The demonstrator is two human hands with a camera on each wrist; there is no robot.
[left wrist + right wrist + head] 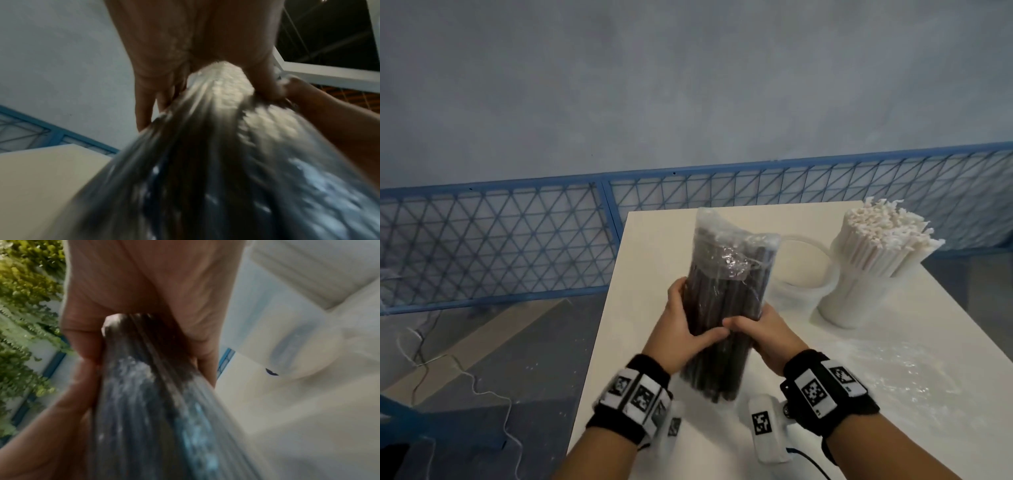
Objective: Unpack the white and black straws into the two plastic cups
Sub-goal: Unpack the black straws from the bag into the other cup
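Observation:
A clear plastic pack of black straws (pixel 726 301) stands nearly upright above the white table (pixel 825 394), held by both hands around its middle. My left hand (pixel 685 329) grips its left side with the thumb across the front. My right hand (pixel 760 332) grips its right side, fingers curled over the front. The pack (pixel 216 154) fills the left wrist view, blurred, and the pack (pixel 148 402) fills the right wrist view too. An empty clear plastic cup (pixel 804 267) stands behind the pack. A second cup (pixel 859 294) at the right holds a full bunch of white straws (pixel 887 240).
Crumpled clear wrapping (pixel 914 373) lies on the table at the right. A blue mesh fence (pixel 517 240) runs behind the table. The floor at the left has loose white cord (pixel 482 394). The table's left edge is just left of my left wrist.

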